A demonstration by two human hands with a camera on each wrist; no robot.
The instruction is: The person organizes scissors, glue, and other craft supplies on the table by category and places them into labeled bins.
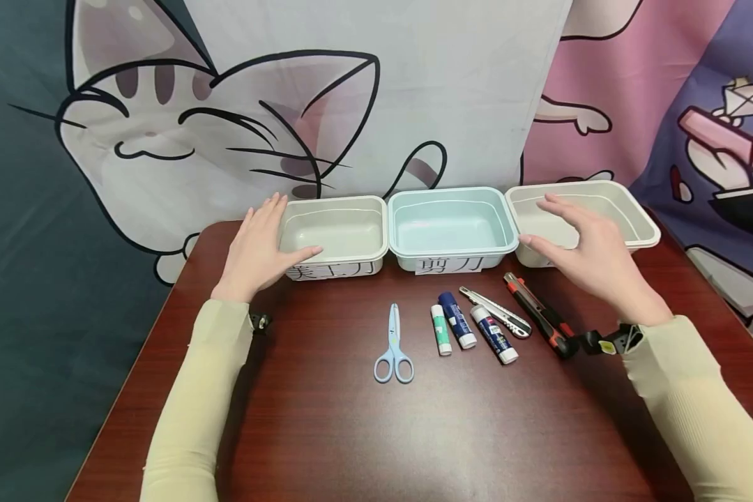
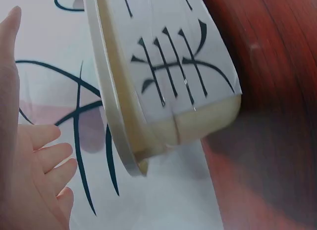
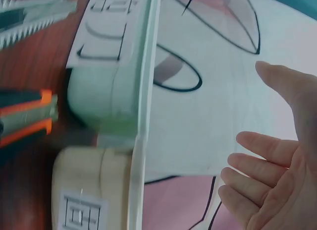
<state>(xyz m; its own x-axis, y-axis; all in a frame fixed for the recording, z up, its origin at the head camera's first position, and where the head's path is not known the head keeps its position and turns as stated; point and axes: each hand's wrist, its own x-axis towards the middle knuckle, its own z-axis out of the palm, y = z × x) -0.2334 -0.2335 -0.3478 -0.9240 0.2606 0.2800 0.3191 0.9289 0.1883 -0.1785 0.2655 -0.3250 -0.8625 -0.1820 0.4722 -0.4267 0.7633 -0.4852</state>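
Fingers (image 1: 266, 213) of left hand (image 1: 254, 252) and right hand (image 1: 602, 259) spread, released; the latter partly hides the rightmost bin (image 1: 627, 217).

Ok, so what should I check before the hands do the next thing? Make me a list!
1. Left hand and right hand hold nothing: ok.
2. Left bin, middle bin and right bin stand in a row: ok.
3. Scissors look closed: ok.
4. Blades of the white cutter and red-and-black cutter pulled in: cannot tell, too small.
5. Right bin's label fully in view: not ok, it's cut off in the right wrist view.
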